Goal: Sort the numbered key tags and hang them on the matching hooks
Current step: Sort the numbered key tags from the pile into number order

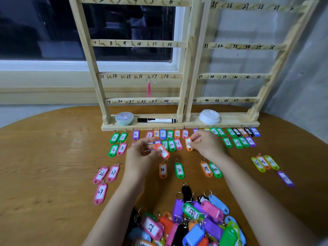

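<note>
Head view; sorting stage, hanging barely begun.

Left hand (142, 155) pinches a red tag (162, 151) between thumb and fingertips, lifted off the table (53, 157) and tilted with its label up, presumably to read the number; the digits are blurred, cannot read them with confidence.

Right hand (208, 144) pinches an orange tag (188, 143) at its top end, fingers curled round it; the tag is low over the second laid-out row, just below the pink 12 tag (185, 134) and beside the pink 11 tag (178, 143); its label starts with 1, the rest is covered by fingers; judged to be a duplicate 12 going into its slot.

Layout logic: tags lie label up in ascending order along the base of the left rack (92, 55), duplicates directly beneath their twins, so each number can be found at a glance; gaps mark numbers not yet found; higher numbers sit nearer the person, e.g. the 26 tag (101, 174) and the 36 tag (179, 170), roughly mirroring the order on the right rack (282, 55).

Unsorted pile (193, 221) is closest to the person, within easy reach of both hands; it is large, so sorting is judged well short of done.

One pink hanging tag (148, 89) is on a hook by the 17 mark; all other visible hooks are bare.

Marker (157, 120) and tub (124, 118) rest on the rack base.
</note>
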A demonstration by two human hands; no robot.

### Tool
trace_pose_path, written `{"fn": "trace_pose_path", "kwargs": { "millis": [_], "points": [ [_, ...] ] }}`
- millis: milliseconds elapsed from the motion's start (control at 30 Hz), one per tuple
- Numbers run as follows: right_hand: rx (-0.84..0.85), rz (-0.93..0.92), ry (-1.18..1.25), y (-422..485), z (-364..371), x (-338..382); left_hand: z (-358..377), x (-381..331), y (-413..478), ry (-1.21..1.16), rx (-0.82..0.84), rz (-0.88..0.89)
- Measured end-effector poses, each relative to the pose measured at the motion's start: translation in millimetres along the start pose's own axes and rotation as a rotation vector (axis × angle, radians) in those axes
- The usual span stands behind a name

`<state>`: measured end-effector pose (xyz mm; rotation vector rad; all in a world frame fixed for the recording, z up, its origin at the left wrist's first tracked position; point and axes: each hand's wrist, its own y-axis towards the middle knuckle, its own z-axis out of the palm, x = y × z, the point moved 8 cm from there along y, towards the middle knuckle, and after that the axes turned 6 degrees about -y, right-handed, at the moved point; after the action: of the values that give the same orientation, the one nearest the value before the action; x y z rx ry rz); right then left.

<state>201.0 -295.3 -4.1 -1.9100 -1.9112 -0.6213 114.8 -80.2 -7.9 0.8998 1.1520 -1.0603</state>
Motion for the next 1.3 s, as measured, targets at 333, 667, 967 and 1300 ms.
{"fn": "trace_pose_path", "kwargs": {
  "millis": [333, 667, 967, 1300],
  "points": [
    [-0.047, -0.05, -0.063, 3.7, 9.1, 8.9, -6.4, 0.9, -2.8, -0.03, -0.006, -0.028],
    [-0.044, -0.209, 0.343, -55.8, -24.0, 4.5, 0.3, -6.6, -13.2, -0.04, 0.037, -0.003],
    [0.106, -0.255, 0.583, -78.7, -13.0, 29.6, 17.4, -1.5, -24.7, -0.04, 0.144, -0.068],
    [0.122, -0.28, 0.611, -83.1, -9.1, 33.7, 32.0, 11.4, -31.0, 0.113, 0.241, -0.07]
  ]
}}
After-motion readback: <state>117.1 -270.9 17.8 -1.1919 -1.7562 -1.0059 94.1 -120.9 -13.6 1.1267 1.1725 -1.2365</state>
